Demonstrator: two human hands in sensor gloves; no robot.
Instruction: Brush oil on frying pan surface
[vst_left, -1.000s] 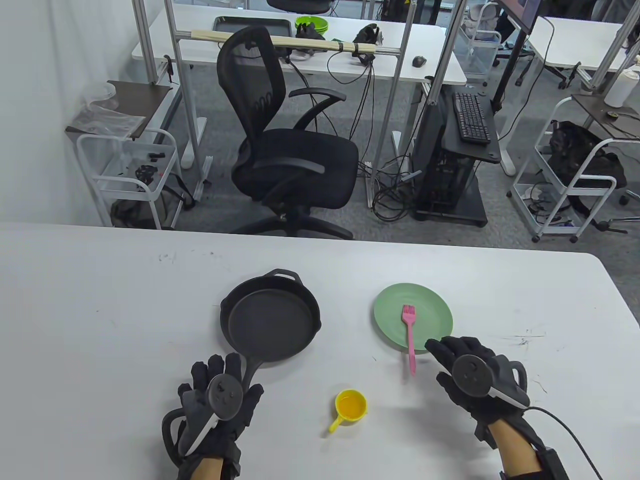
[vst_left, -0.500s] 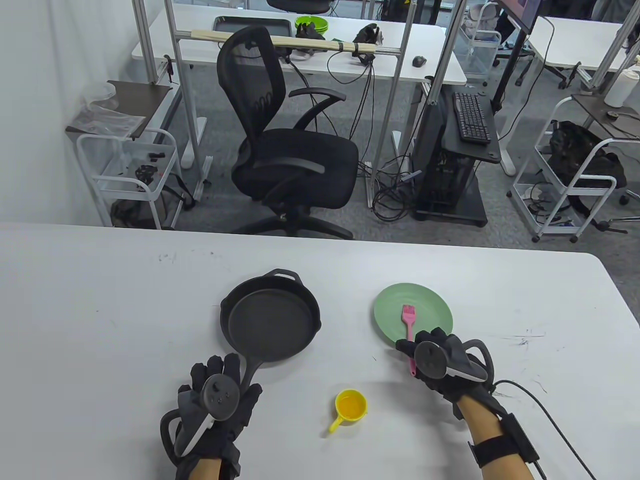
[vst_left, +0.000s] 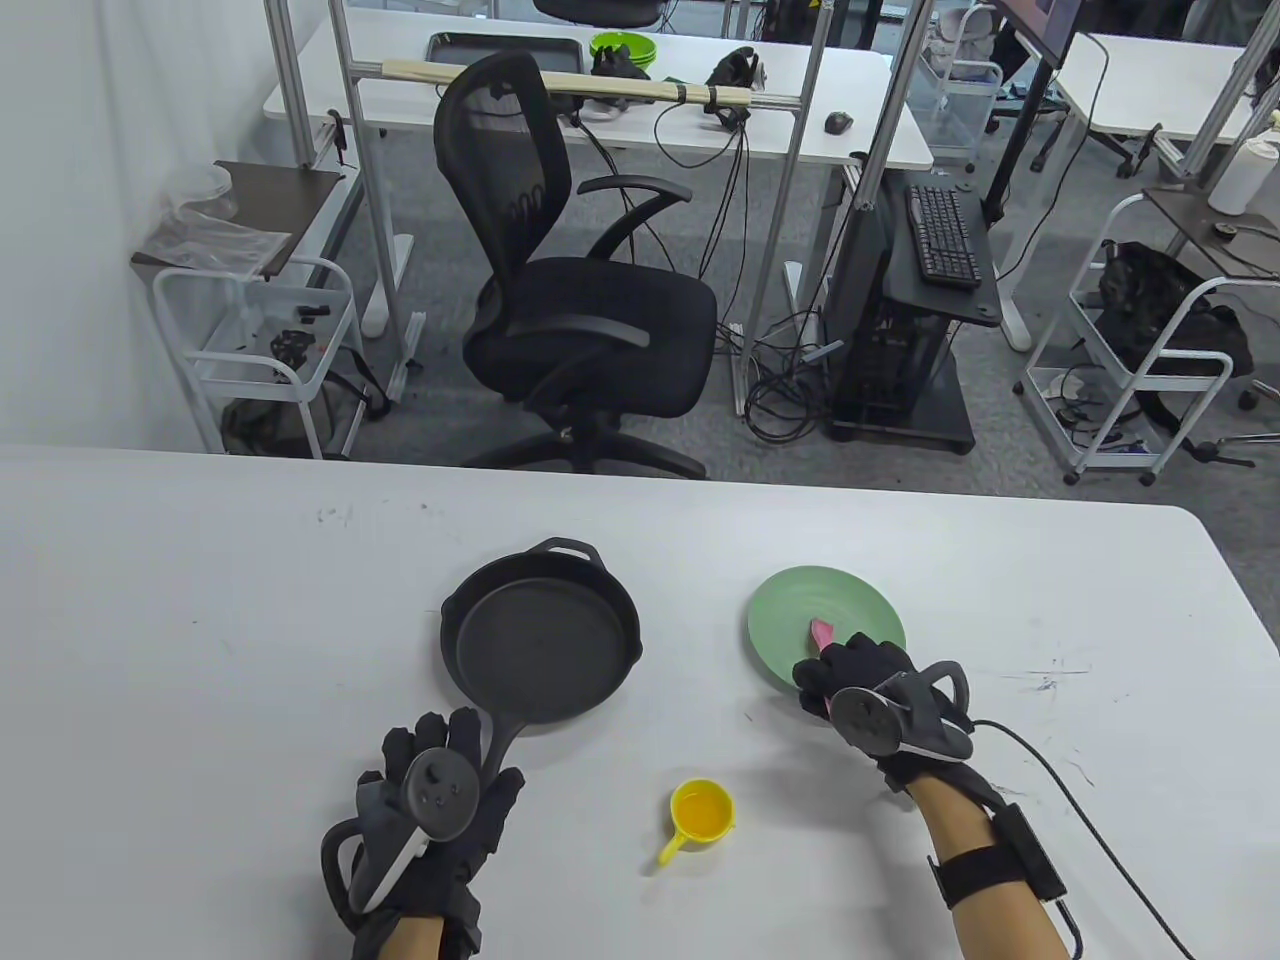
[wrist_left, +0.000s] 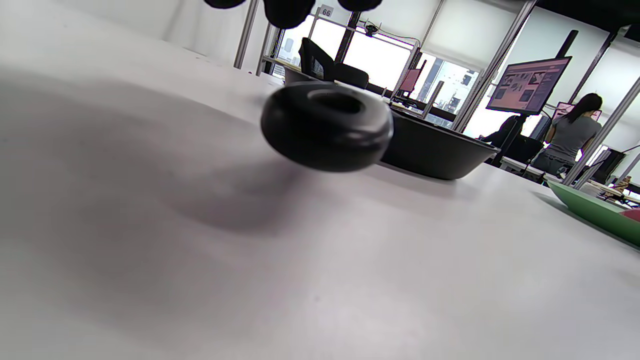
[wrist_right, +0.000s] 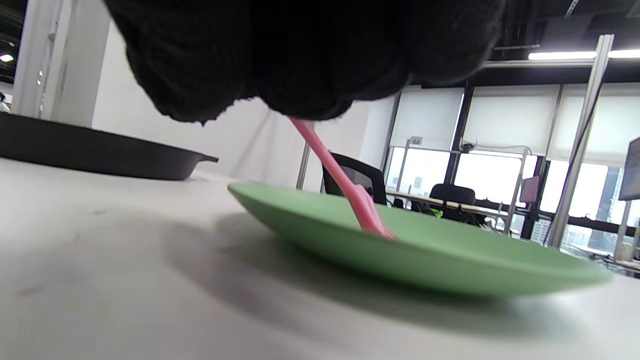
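While the right hand (vst_left: 880, 690) closes its fingers around the handle of the pink basting brush (vst_left: 821, 632), the bristle end points down onto the green plate (vst_left: 780, 610), as the right wrist view shows, and the handle rises steeply into the glove. The plate probably serves to keep the brush off the table. From the yellow cup of oil (vst_left: 702, 810), the plate lies at about 1 o'clock and the cast-iron frying pan (vst_left: 545, 645) at about 11 o'clock. The left hand (vst_left: 435, 800) rests at the end of the pan handle with fingers spread and rather straight, holding nothing, probably ready to steady the pan. The pan surface looks dry, so the oiling is not yet begun.
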